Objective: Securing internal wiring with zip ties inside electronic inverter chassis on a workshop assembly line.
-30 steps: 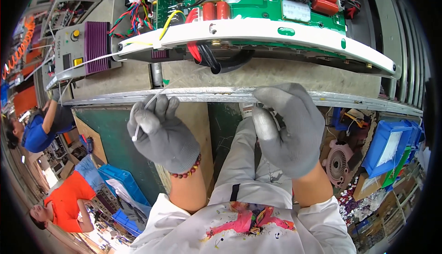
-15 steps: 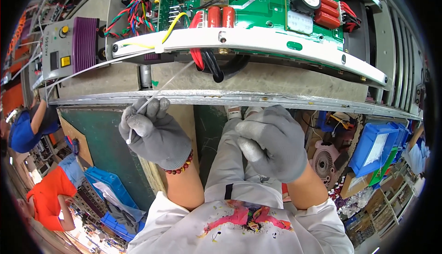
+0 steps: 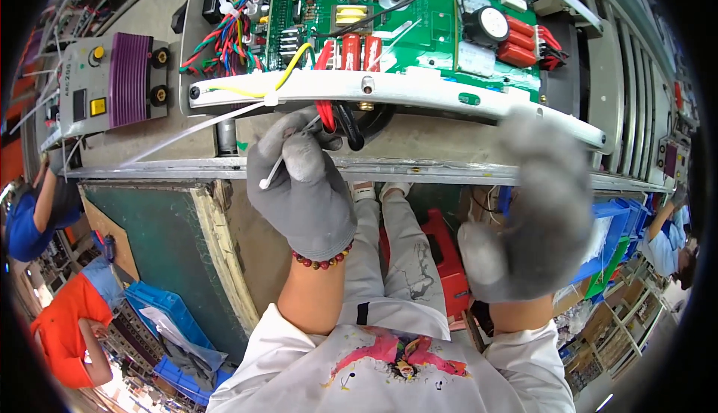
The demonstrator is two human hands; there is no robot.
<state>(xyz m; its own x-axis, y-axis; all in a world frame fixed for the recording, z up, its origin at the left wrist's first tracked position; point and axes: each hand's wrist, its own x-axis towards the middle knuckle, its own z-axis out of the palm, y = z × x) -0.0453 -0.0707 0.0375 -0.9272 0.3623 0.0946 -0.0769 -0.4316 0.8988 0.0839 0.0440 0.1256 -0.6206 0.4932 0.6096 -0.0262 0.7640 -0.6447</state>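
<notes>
My left hand (image 3: 303, 188), in a grey glove, pinches a thin white cable tie (image 3: 271, 176), its small square head sticking out near the thumb. The fingertips are close beside red wires (image 3: 325, 114) and a thick black cable (image 3: 349, 129) that hang below a white metal bar (image 3: 419, 91). A yellow wire (image 3: 284, 76) is fastened to that bar by another cable tie (image 3: 196, 126) with a long tail trailing left. Behind the bar lies a green circuit board (image 3: 426, 50). My gloved right hand (image 3: 535, 218) is smeared by motion near the bar's right end; its fingers cannot be made out.
A grey and purple machine (image 3: 108, 84) stands on the left of the bench. The bench's metal edge (image 3: 419, 171) runs across in front of me. Blue bins (image 3: 621, 226) are at the right, and co-workers (image 3: 71, 331) are at the far left.
My left hand has moved right and up with the cable tie, to the red and black cables. The right hand has swung to the right and is now blurred.
</notes>
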